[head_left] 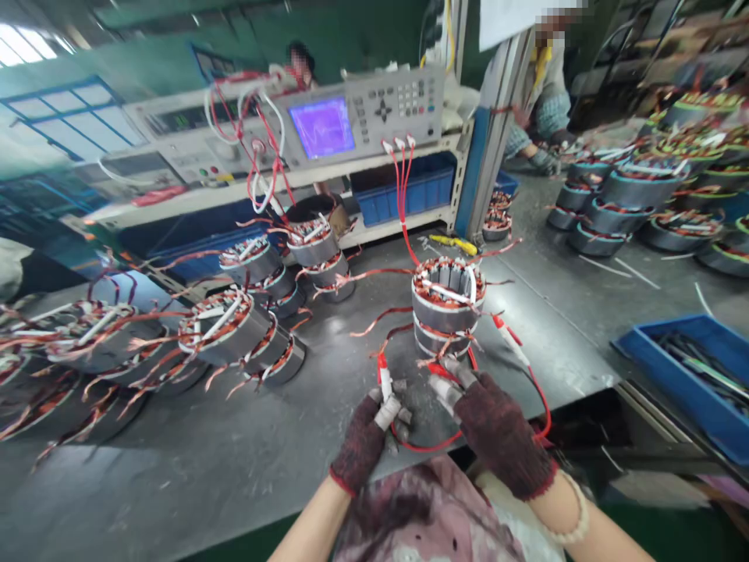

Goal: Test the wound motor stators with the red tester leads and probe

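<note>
A wound motor stator (448, 303) with copper coils and loose copper leads stands on the grey bench right in front of me. My left hand (370, 437), in a dark knit glove, pinches a red-and-white test clip (385, 380) on a red wire. My right hand (490, 425), gloved too, is closed on a red clip (438, 370) at the stator's lower leads. Another red-and-white clip (506, 333) hangs off the stator's right side. The red wires run up to a grey tester (363, 113) with a lit purple screen.
Several stators (234, 328) lie stacked on the left and behind (316, 250). More stators (637, 191) crowd the bench at right, where another person (541, 117) works. A blue tray (684, 367) sits at the right edge. Blue bins (409, 191) stand under the tester shelf.
</note>
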Tool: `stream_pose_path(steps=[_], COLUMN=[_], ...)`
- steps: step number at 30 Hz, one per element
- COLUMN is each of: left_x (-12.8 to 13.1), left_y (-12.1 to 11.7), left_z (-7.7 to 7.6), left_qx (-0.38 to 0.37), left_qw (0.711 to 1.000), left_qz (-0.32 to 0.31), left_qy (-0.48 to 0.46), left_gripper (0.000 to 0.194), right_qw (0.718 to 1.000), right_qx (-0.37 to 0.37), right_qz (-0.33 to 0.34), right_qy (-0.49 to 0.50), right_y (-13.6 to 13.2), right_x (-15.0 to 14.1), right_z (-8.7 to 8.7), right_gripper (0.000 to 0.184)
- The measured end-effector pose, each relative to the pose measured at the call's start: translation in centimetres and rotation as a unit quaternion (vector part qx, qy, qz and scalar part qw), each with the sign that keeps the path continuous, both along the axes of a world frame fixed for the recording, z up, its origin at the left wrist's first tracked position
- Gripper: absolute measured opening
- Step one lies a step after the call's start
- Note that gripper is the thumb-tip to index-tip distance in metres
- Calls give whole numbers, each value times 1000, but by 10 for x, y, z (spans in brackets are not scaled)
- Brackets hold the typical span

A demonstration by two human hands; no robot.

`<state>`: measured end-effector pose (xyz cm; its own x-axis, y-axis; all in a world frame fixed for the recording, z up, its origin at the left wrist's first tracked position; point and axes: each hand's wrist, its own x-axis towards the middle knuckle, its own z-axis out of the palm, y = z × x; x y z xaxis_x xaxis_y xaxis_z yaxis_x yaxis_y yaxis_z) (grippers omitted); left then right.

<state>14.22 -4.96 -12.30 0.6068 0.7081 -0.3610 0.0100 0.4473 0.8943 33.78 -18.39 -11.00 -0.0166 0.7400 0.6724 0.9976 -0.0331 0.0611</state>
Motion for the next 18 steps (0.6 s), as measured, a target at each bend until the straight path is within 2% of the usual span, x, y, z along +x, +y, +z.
stream_pose_path(steps=[3, 9, 18], left_x=[2, 5, 8], left_y=[-1, -2, 2], left_z=[-1, 1, 1], left_qx=[4, 13, 16], left_qw=[1000, 999, 1000], left_qz=[13, 25, 21], left_qy=[-12, -18, 12], left_gripper=[57, 54, 65], right_qw=[1000, 997, 999], right_qx=[24, 67, 33], right_qz=[-14, 3, -8], right_qy=[8, 28, 26], right_y=[2, 4, 8], right_x=[1, 6, 3], right_z=[-8, -31, -45], right_gripper=[39, 37, 38])
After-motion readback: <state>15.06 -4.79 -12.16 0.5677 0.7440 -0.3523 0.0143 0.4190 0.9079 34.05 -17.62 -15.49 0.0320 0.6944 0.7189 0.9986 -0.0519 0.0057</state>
